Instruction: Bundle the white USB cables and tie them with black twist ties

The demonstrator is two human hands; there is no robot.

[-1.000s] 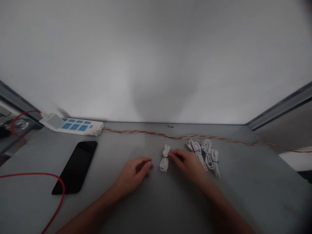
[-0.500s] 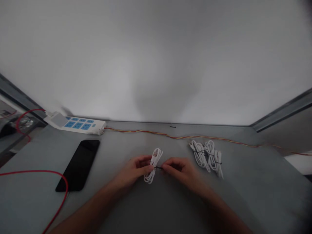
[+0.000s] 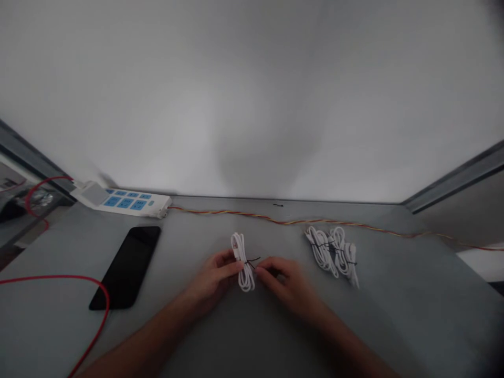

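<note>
A coiled white USB cable (image 3: pixel 246 279) is pinched between the thumb and fingers of my left hand (image 3: pixel 216 274). Around the coil's middle runs a black twist tie (image 3: pixel 252 260), its two loose ends spreading to the right. My right hand (image 3: pixel 284 279) has thumb and forefinger closed at the lower end of that tie; the tip between them is mostly hidden. Farther right, several bundled white cables (image 3: pixel 333 253) lie side by side on the table, bound with black ties.
On the left lies a black smartphone (image 3: pixel 128 268), crossed by a red cable (image 3: pixel 103 287). A white power strip (image 3: pixel 157 203) with a plugged-in adapter (image 3: pixel 93 193) sits by the wall. Its twisted cord (image 3: pixel 275 220) crosses the grey table (image 3: pixel 413 294). A small black tie (image 3: pixel 278 205) lies behind the cord.
The cable coil has turned, its top now leaning left. The tie, earlier stretched straight to my right fingers, now shows two separate ends. My right hand has shifted slightly left.
</note>
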